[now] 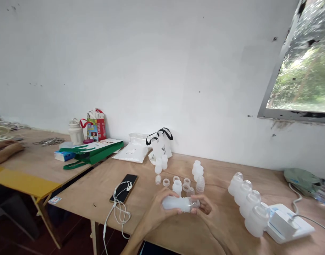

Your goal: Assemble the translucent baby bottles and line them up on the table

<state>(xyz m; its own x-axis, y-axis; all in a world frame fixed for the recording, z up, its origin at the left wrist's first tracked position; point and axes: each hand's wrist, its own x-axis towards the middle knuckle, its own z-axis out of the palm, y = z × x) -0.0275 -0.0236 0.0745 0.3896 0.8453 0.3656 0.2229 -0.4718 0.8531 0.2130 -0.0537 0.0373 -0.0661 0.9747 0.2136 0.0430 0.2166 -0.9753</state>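
A frosted white baby bottle [175, 203] lies sideways between my two hands above the table. My left hand [163, 205] is wrapped round its body. At the other end, the fingers of my right hand [205, 206] grip its clear cap [193, 203]. Just behind stands an open bottle body [177, 187]. Several collar rings lie about it, among them a ring [166, 182] on the left and a ring [187, 181] on the right. A clear cap [190, 191] sits close behind my right hand, partly hidden.
Capped bottles [255, 219] stand in a row at the right, beside a white power strip [290, 226]. More bottle bodies [197, 169] stand further back. A phone [124, 187] with white earphones lies left. A co-worker's arm [4, 150] rests on the neighbouring table.
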